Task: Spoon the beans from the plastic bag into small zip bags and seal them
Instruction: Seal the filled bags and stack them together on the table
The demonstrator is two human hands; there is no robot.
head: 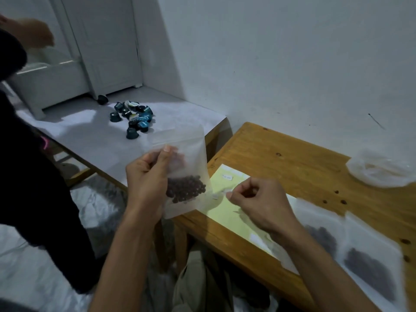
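Observation:
My left hand [148, 176] holds a small frosted zip bag [189, 154] upright off the wooden table's left edge; dark beans [185, 189] lie in its lower half. My right hand [258, 201] hovers over a pale yellow sheet [227, 212] with small white labels, its thumb and fingers pinched together; whether a label is between them I cannot tell. Two more frosted zip bags with beans [369, 266] lie flat at the table's right front. A crumpled clear plastic bag [380, 170] sits at the table's far right. No spoon is visible.
The wooden table [292, 158] stands against a white wall. A lower white-topped table [94, 129] to the left carries several dark coffee capsules [132, 117]. A person in dark clothes [33, 165] stands at the left, one hand raised. A white cabinet is behind.

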